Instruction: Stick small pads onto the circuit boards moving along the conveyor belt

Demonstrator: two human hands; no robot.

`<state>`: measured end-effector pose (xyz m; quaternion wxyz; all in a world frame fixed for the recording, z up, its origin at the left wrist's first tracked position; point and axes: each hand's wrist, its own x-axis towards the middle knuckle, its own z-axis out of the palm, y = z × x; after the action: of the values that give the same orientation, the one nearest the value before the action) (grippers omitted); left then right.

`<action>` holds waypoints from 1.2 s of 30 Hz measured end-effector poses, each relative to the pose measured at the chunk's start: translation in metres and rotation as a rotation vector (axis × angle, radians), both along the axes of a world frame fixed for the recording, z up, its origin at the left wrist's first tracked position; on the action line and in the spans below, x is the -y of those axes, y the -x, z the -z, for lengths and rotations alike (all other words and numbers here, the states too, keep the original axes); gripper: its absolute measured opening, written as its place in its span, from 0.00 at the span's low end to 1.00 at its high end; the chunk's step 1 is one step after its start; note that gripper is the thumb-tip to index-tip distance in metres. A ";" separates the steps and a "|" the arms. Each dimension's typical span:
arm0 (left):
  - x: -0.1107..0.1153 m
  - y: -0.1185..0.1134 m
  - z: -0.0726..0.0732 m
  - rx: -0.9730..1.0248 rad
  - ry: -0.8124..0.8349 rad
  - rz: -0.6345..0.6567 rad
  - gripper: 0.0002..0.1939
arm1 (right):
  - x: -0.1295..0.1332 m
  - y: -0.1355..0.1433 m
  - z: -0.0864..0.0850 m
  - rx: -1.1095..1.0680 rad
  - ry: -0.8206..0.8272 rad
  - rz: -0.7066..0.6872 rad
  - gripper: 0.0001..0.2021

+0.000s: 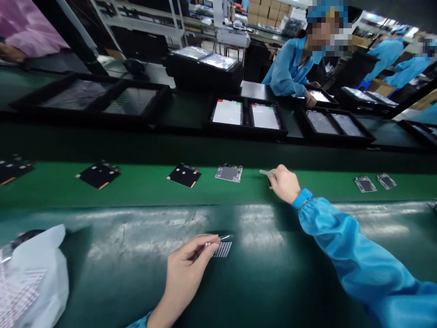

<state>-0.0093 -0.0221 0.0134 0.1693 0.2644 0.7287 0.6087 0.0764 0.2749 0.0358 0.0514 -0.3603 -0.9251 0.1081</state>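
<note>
My left hand (187, 266), above the near work surface, pinches a small clear sticker sheet (223, 248) with rows of white labels between thumb and fingers. Over the green conveyor belt (146, 193), my right hand (284, 182) has its fingers closed. A thin whitish strip (264, 172) pokes out from the fingertips; its kind is unclear. Just under those fingers, the edge of a small dark piece (269, 182) shows, mostly hidden by the hand. To its left on the belt lie a grey circuit board (229, 173) and a black panel with pale squares (184, 175).
More black panels (99, 174) lie left on the belt, and two circuit boards (365, 184) lie right. A white plastic bag (44, 278) with label sheets sits near left. Black trays (246, 116) line the far shelf, where a co-worker (290, 64) in blue leans over.
</note>
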 end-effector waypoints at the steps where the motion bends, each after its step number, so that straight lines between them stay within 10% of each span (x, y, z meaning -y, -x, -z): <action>1: -0.002 0.000 0.001 0.003 0.000 0.011 0.03 | -0.005 -0.005 0.000 0.106 -0.093 0.050 0.21; 4: -0.009 -0.002 0.002 0.000 -0.006 0.028 0.03 | -0.009 -0.008 0.006 0.321 -0.208 0.101 0.33; 11: -0.023 -0.006 0.000 -0.022 -0.031 0.063 0.04 | -0.038 -0.022 0.003 0.477 -0.200 0.043 0.14; 17: -0.035 -0.008 0.003 -0.025 -0.017 0.083 0.03 | -0.065 -0.045 -0.005 0.470 -0.162 0.193 0.27; 24: -0.044 -0.012 0.005 -0.005 0.001 0.114 0.04 | -0.088 -0.058 -0.023 0.267 -0.226 0.289 0.13; 28: -0.055 -0.015 0.009 0.013 -0.007 0.136 0.04 | -0.097 -0.058 -0.021 -0.342 0.185 0.411 0.14; 36: -0.085 -0.028 0.010 0.040 0.006 0.191 0.06 | -0.032 -0.077 0.008 -0.801 0.767 0.278 0.21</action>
<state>0.0182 0.0624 0.0029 0.2420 0.3200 0.6983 0.5928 0.1532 0.3074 0.0282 0.2774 -0.4022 -0.6719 0.5566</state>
